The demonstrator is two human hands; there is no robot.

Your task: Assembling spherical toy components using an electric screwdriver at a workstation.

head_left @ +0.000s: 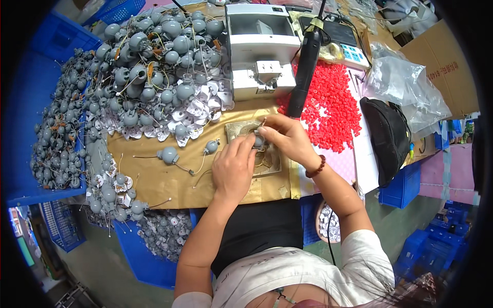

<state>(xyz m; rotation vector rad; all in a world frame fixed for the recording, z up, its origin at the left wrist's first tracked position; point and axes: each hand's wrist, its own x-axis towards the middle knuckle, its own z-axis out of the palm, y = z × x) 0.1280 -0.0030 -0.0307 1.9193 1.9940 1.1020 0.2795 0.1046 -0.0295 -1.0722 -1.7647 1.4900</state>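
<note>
In front of me a small grey ball-shaped part (258,142) sits over a square beige work board (276,165). My left hand (233,167) rests on the board's left side, its fingers closed together against the part. From the right, my right hand (288,136) reaches over the board with thumb and forefinger pinched at the part's upper side. Whatever that pinch holds is too small to make out. Just left of my left hand lie two loose grey balls with wires, a larger one (168,155) and a smaller one (211,147).
A heap of grey balls with wires (149,66) covers the back left, beside a blue bin (51,192). Behind the board stand a white machine (259,46) and a black rod-shaped tool (304,77). Red plastic pieces (331,110) and a black pouch (382,138) lie right.
</note>
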